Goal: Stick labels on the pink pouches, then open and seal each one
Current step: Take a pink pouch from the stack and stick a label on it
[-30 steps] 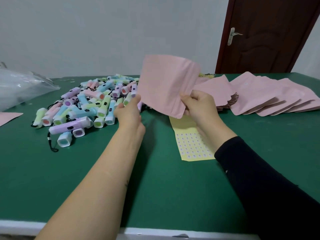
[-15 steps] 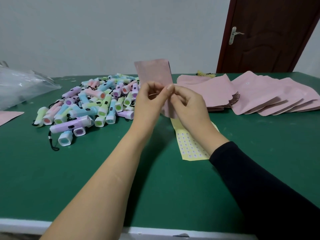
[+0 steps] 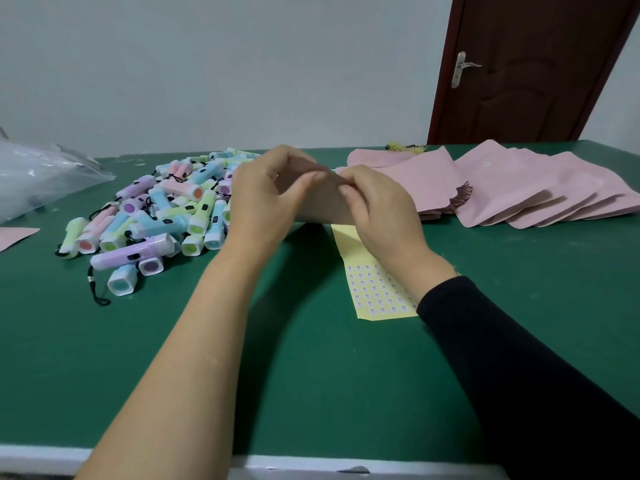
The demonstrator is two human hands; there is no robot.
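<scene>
I hold one pink pouch (image 3: 320,206) above the green table, mostly hidden behind my fingers. My left hand (image 3: 266,199) pinches its top edge from the left, and my right hand (image 3: 377,206) pinches the same edge from the right, fingertips nearly meeting. A yellow label sheet (image 3: 372,289) with rows of small stickers lies flat under my right wrist. A fanned stack of pink pouches (image 3: 519,188) lies at the back right; one of them shows a small round label.
A heap of pastel mini flashlights (image 3: 162,216) with black wrist cords fills the left-centre of the green table (image 3: 173,358). A clear plastic bag (image 3: 38,174) lies far left, with a pink pouch corner (image 3: 14,235) by it. A brown door (image 3: 526,64) stands behind.
The pouch stood upright and wide between my hands a second ago. Both hands have come together at its upper edge and tipped it down, so it is now low and mostly hidden.
</scene>
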